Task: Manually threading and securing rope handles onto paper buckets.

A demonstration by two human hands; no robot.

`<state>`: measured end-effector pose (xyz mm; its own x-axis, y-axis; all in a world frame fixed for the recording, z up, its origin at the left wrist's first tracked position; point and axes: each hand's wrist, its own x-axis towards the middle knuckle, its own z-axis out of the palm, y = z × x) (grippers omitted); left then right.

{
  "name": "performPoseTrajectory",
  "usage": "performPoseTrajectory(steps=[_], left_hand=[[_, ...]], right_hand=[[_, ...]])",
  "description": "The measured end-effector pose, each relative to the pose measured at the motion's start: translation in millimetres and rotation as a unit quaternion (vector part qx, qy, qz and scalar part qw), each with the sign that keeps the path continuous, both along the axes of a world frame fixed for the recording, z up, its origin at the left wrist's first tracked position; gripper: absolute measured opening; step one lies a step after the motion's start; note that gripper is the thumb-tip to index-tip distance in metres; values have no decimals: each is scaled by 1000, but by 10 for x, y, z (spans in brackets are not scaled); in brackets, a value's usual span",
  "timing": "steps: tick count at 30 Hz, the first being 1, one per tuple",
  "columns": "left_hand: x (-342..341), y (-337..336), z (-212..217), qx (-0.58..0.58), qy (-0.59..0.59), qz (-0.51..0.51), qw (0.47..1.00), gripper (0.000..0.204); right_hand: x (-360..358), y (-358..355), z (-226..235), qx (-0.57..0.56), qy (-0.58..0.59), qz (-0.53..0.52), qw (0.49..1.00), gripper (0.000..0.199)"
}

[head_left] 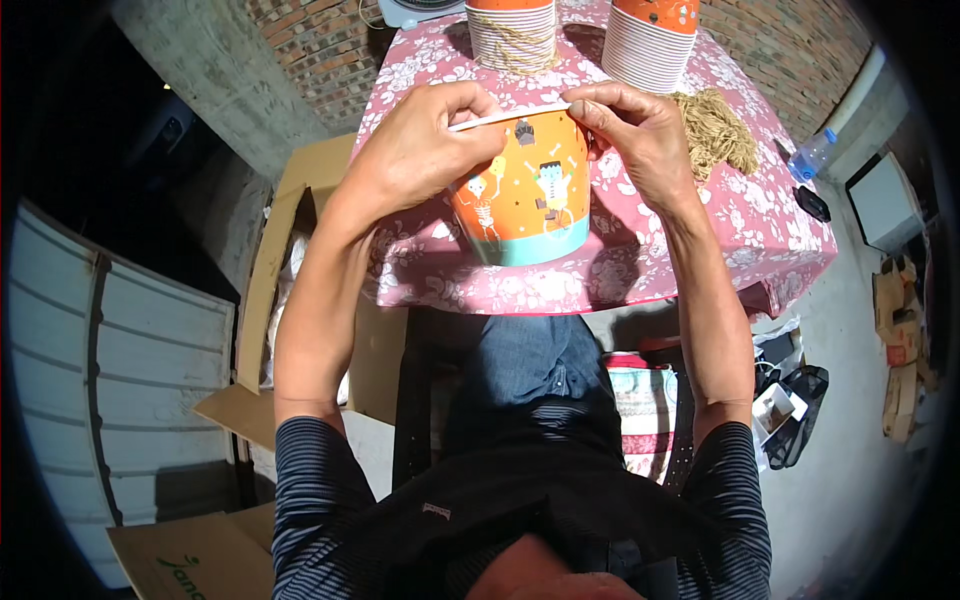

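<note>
An orange paper bucket with cartoon skeleton and monster figures and a teal band at its base is held up over the near side of the table. My left hand is closed on its white rim at the left. At the right end of that rim, my right hand pinches with thumb and fingers. The bucket is tilted, its printed side facing me, and its inside is hidden. Beside my right hand lies a heap of tan twine cords.
A pink floral cloth covers the table. At the back stand a left bucket stack with cords draped on it and a right bucket stack. An open cardboard box stands left; a plastic bottle is beyond the right edge.
</note>
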<state>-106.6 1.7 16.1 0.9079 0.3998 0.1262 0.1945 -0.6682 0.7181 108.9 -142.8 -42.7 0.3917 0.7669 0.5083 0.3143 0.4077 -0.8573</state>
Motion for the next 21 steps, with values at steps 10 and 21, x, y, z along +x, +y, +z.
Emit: performPoseTrajectory(steps=[10, 21], left_hand=[[-79, -125, -6, -137, -93, -49, 985, 32], [-81, -330, -338, 333, -201, -35, 921, 13]], right_hand=[[-60, -55, -23, 19, 12, 20, 1000, 17], [193, -119, 209, 113, 154, 6, 982, 29]])
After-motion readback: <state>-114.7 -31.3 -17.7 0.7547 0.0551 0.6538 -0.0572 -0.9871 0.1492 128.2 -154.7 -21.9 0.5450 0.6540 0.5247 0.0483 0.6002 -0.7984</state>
